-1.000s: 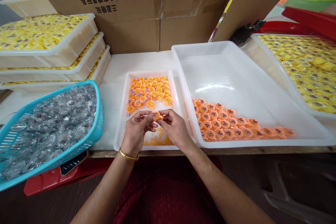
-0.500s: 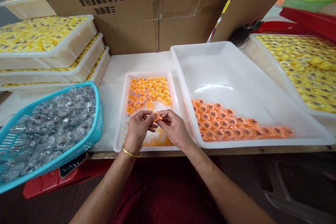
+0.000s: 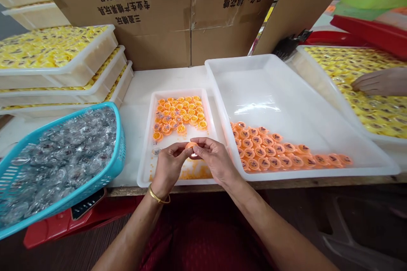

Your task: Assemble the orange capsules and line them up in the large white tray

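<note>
While left hand [image 3: 170, 163] and right hand [image 3: 216, 161] pinch, one round orange plastic cup [image 3: 191, 145] hangs between

Each grip closes thumb and fingers on it, over a shallow white plastic tray [image 3: 147, 135]. Similar orange cups [image 3: 182, 112] fill this tray's far end; a larger white plastic tray [image 3: 254, 89] lies right of it, a turquoise plastic basket [image 3: 121, 144] left.

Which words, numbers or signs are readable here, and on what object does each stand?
On the cardboard box, upside down:
"小心轻放 严禁踩踏"
"内有玻璃制品"
"专业生产糖果玩具"
"三盈糖玩"
"体积:58*38*24cm"
"品名:…花糖" (one character unclear)
Top-edge line: cut off.
Marks on the orange cups and yellow packs: too small to read.
</note>
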Action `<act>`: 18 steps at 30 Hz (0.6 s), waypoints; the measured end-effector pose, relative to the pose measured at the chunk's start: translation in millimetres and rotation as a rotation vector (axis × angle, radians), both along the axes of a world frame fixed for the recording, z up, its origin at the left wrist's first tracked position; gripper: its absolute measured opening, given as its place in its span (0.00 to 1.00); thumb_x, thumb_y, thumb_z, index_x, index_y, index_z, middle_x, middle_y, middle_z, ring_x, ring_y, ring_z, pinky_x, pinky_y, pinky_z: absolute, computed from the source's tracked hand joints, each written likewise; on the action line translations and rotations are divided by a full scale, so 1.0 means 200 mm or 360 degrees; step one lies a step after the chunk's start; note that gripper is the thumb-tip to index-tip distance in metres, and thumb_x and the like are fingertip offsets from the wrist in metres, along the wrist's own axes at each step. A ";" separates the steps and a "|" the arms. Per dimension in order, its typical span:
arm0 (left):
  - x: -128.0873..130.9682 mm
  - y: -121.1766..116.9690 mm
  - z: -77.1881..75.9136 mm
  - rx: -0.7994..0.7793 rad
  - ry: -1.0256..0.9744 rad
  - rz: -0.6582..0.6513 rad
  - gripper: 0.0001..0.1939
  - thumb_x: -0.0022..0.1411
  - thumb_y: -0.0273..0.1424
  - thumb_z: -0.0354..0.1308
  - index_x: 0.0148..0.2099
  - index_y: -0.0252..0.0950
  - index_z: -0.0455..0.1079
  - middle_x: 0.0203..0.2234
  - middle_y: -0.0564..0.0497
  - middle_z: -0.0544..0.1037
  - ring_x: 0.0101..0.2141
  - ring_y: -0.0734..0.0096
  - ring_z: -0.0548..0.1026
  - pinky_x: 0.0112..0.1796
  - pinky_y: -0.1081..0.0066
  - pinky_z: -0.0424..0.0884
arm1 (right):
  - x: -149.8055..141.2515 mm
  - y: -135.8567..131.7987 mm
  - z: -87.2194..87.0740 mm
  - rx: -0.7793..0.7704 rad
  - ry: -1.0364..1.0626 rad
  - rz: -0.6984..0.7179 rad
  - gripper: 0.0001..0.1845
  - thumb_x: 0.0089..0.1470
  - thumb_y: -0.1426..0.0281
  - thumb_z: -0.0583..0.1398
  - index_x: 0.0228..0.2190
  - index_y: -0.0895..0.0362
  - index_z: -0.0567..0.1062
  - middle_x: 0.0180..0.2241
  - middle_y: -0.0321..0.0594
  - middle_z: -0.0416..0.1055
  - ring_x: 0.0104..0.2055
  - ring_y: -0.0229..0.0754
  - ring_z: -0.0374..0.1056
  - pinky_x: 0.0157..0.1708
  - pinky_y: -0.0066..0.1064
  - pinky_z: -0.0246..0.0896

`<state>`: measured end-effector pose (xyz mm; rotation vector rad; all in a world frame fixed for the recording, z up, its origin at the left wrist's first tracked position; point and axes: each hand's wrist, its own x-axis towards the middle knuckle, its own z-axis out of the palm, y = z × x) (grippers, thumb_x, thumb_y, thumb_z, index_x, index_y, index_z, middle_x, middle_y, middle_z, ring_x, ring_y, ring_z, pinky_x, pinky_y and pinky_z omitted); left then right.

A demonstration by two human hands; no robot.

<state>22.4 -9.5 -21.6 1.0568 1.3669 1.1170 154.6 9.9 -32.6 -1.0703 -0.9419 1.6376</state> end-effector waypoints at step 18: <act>-0.13 -0.02 0.05 -0.0028 0.0669 0.0046 0.20 0.45 0.48 0.64 0.39 0.43 0.77 0.38 0.52 0.81 0.42 0.55 0.76 0.44 0.63 0.71 | -0.01 0.01 0.04 0.0906 -0.1068 0.0288 0.13 0.51 0.75 0.60 0.40 0.51 0.73 0.42 0.38 0.73 0.45 0.40 0.68 0.47 0.33 0.62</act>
